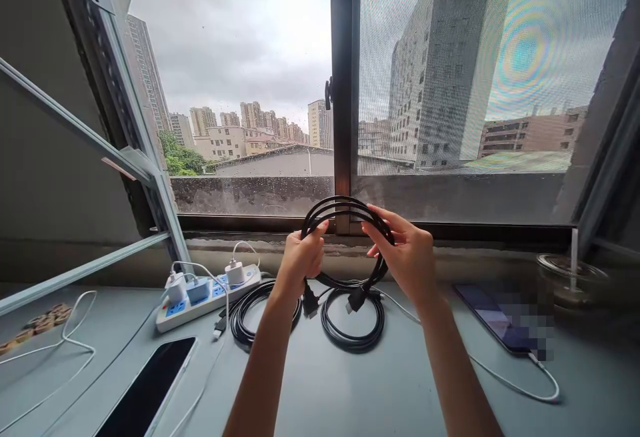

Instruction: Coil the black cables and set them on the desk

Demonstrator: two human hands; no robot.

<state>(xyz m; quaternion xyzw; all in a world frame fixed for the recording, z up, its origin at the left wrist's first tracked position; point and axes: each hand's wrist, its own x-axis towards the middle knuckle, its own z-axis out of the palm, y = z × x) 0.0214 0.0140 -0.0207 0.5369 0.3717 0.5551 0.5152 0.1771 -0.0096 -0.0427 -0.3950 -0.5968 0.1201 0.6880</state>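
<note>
You hold a coiled black cable (pixel 345 240) upright in front of the window, above the far part of the table (pixel 350 390). Your left hand (pixel 301 258) grips the left side of the loop, fingers closed around the bundled turns with the thumb up against them. Your right hand (pixel 409 255) pinches the right side, fingers wrapped over the strands and the index finger lying along the top of the arc. Both plugs (pixel 356 298) hang free below the coil, just above the table.

To handle this well, keep the turns lying flat against each other and the same size; a loose strand will likely slip out and spoil the loop. Hold firmly with one hand while the other slides along, rather than loosening both at once, and watch that the hanging plugs don't snag on the coils beneath.

Two more coiled black cables (pixel 353 323) lie on the table directly under your hands, side by side. To the left sits a white power strip (pixel 207 297) with chargers plugged in and white leads trailing off across the surface. A dark phone (pixel 150 390) lies face up near the left front edge, and another phone (pixel 500 320) on a white lead rests at the right. A clear lidded cup (pixel 573 277) stands further right by the sill. The table is grey and smooth. Beyond the glass, tower blocks stand under a cloudy sky.
</note>
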